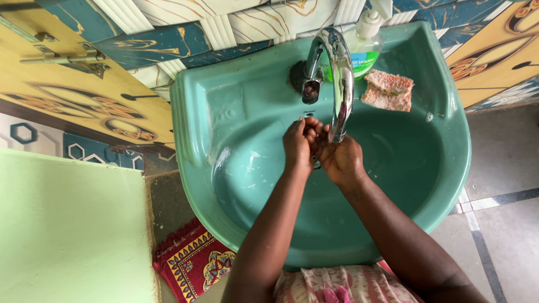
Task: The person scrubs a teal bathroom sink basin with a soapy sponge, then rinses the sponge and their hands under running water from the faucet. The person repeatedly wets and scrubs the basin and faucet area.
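Over the bowl of a green wash basin [426,185], my left hand [297,147] and my right hand [341,160] are pressed together, fingers touching, just under the spout of a tall curved chrome tap [341,73]. Neither hand holds an object that I can see. The fingertips meet near the basin's back wall. The drain is hidden behind my hands.
A pump bottle of green liquid soap [364,47] stands on the basin's back ledge, with a pink sponge [387,90] to its right. A patterned red mat [193,261] lies on the floor below left. A pale green surface [67,230] fills the lower left. Patterned tiles cover the wall.
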